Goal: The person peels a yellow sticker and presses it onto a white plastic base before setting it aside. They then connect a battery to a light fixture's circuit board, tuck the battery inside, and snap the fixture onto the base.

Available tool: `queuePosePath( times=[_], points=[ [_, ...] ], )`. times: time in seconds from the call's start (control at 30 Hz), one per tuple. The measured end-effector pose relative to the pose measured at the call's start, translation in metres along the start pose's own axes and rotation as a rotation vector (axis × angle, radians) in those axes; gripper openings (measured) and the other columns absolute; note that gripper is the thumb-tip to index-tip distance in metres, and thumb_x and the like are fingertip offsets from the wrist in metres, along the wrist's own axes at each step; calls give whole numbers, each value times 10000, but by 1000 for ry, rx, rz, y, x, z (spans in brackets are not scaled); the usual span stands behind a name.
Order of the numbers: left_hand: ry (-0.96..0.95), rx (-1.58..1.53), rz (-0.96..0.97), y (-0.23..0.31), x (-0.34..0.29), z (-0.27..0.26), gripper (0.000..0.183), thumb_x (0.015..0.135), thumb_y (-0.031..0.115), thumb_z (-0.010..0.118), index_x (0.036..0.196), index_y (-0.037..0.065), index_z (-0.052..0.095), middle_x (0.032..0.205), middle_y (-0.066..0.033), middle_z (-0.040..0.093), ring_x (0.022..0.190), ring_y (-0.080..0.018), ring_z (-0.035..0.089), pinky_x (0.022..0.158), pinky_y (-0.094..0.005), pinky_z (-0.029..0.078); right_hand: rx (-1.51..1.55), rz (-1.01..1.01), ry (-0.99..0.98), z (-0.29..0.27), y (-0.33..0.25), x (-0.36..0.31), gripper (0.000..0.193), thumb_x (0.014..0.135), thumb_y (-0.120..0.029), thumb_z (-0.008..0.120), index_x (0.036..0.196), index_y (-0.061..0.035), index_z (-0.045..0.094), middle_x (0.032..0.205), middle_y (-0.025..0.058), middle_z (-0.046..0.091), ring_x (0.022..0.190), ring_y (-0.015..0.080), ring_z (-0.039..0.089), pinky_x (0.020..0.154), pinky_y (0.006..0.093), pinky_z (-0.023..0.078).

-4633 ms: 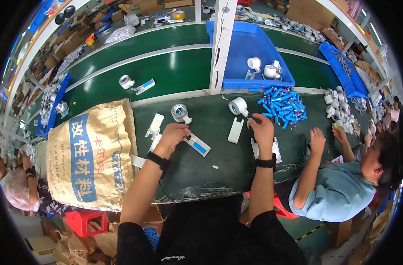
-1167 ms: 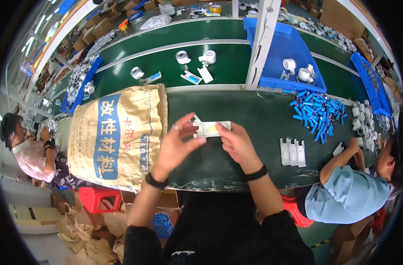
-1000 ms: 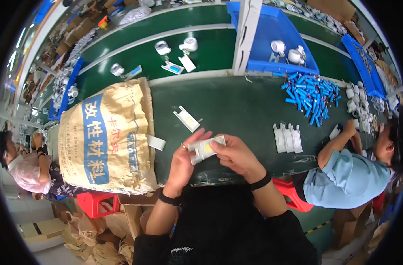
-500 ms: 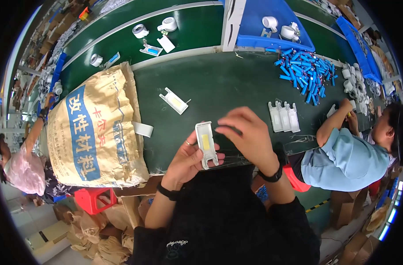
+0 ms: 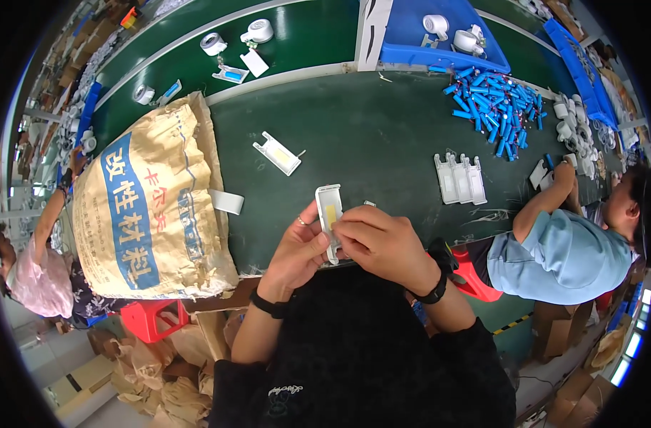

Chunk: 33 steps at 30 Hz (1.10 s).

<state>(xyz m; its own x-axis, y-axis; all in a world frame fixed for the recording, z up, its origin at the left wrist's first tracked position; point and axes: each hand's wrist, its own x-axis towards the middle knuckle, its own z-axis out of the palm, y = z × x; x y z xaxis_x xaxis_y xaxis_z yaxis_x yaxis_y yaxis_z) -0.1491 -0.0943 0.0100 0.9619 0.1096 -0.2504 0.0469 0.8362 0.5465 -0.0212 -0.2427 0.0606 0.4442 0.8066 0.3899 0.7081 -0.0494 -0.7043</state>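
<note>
My left hand [image 5: 295, 251] grips a narrow white plastic housing [image 5: 328, 192], held upright with its hollow side facing me. Inside it is a pale yellow strip [image 5: 330, 213]. The fingers of my right hand [image 5: 386, 245] are pinched together at the lower part of this strip, covering the housing's right edge. Whether they hold the strip or some small piece is hidden. Farther off to the left, a similar white housing [image 5: 276, 153] with a pale strip lies on the table. Several more housings [image 5: 459, 179] lie in a row at the right.
A large paper sack [image 5: 151, 207] stands at the left, with a white plastic piece [image 5: 227, 202] beside it. A heap of blue cylindrical cells [image 5: 496, 107] lies before a blue bin [image 5: 439, 57]. A co-worker in a light-blue shirt [image 5: 564, 250] sits at the right beside red stools.
My right hand has come down and left from above the table onto the housing, its fingers closing at the yellow strip. My left hand still holds the housing.
</note>
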Motion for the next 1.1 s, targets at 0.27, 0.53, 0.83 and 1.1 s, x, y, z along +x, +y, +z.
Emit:
queuePosePath(
  times=[0.27, 0.53, 0.83, 1.1],
  points=[
    [24, 51, -1, 2, 0, -2, 576, 1010, 142, 573, 1535, 137, 338, 1299, -115, 609, 1066, -238, 672, 884, -404, 597, 34, 3, -15, -3, 7, -3, 261, 763, -20, 757, 1015, -75, 719, 1032, 42, 693, 692, 168, 664, 584, 265, 543],
    [8, 326, -243, 33, 5, 16, 729, 1000, 523, 490, 1476, -20, 385, 1091, -232, 694, 800, -260, 726, 649, -312, 592, 387, 628, -107, -22, 17, 10, 456, 837, -73, 788, 1262, -62, 624, 988, 9, 702, 616, -16, 432, 510, 188, 354],
    [151, 398, 473, -8, 18, 14, 750, 924, 279, 712, 1531, 72, 324, 1382, -253, 540, 1117, -328, 659, 953, -431, 552, 1386, 1104, -41, 19, 5, -16, 168, 931, -136, 711, 1070, -80, 637, 742, -53, 528, 496, 10, 330, 417, 198, 228],
    [126, 225, 309, 1, 14, 8, 542, 981, 300, 636, 1442, 58, 485, 1377, -203, 562, 1160, -347, 639, 950, -438, 557, 97, 84, 82, 7, -8, -12, 201, 805, -19, 751, 995, -82, 741, 979, 36, 671, 778, 194, 687, 635, 296, 564]
  ],
)
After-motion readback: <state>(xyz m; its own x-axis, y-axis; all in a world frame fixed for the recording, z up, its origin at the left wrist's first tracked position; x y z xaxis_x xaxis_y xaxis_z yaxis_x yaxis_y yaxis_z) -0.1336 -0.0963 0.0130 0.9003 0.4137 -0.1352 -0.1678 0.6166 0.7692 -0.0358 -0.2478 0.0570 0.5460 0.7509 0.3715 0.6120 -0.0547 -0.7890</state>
